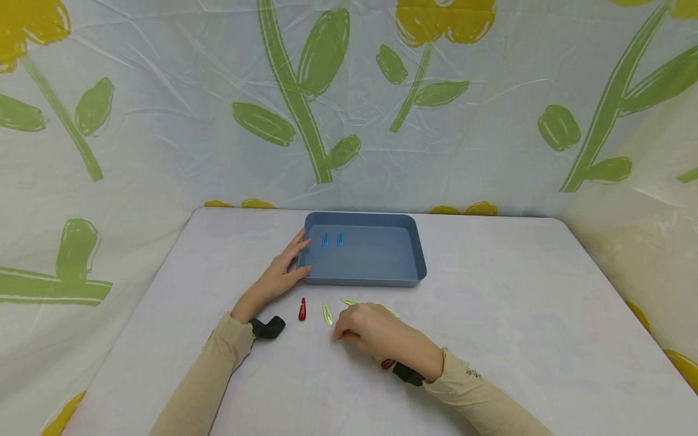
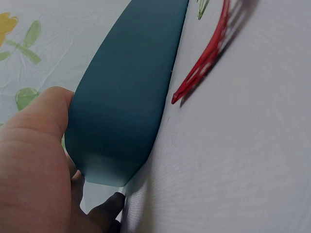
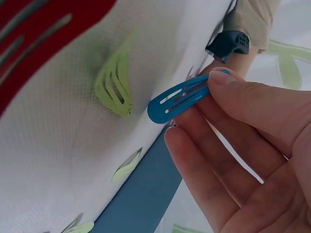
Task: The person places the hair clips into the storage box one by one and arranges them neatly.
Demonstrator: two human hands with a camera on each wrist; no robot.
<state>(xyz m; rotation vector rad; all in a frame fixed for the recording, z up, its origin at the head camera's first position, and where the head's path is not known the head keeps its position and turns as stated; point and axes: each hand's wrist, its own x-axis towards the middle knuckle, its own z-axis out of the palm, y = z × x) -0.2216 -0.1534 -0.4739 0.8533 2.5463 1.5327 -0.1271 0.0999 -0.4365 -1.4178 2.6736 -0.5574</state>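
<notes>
While our right hand (image 1: 376, 328) pinches a blue clip (image 3: 188, 101) by one end, the tray (image 1: 376, 254) lies crosswise beyond, our left hand (image 1: 279, 272) touching it, fingers spread

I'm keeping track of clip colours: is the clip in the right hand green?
No, the right wrist view plainly shows the right hand pinching a blue clip.

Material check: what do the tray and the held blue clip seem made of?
Tray: perhaps plastic or coated metal; smooth, satin blue-grey walls show only soft shading.
Held blue clip: probably painted metal; thin, slotted strips carry a glossy highlight.
</notes>
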